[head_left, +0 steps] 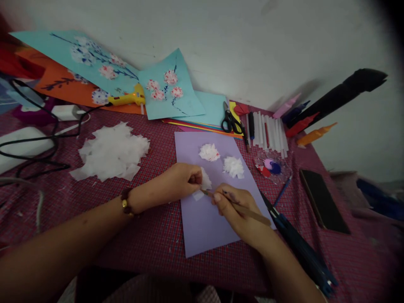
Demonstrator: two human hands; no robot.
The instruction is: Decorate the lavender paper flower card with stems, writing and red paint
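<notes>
A purple sheet of paper (208,235) lies in front of me with two ruffled white tissue-paper flowers, one (209,152) with a few red specks and a plain one (234,167). My left hand (186,179) is closed in a pinch at the sheet's left side, on a small piece of white tissue paper (198,195). More white tissue (206,180) shows just beyond its fingertips, partly hidden. My right hand (238,208) grips a paintbrush with a wooden handle (252,214). The brush's tip points left and meets the tissue beside my left fingers.
Cut white tissue squares (110,153) are heaped at left. Behind are a yellow glue gun (128,99), flower pictures (170,90) and black scissors (231,120). To the right are glue sticks (271,132), a paint palette (273,166), a phone (323,200) and a blue-handled tool (299,244).
</notes>
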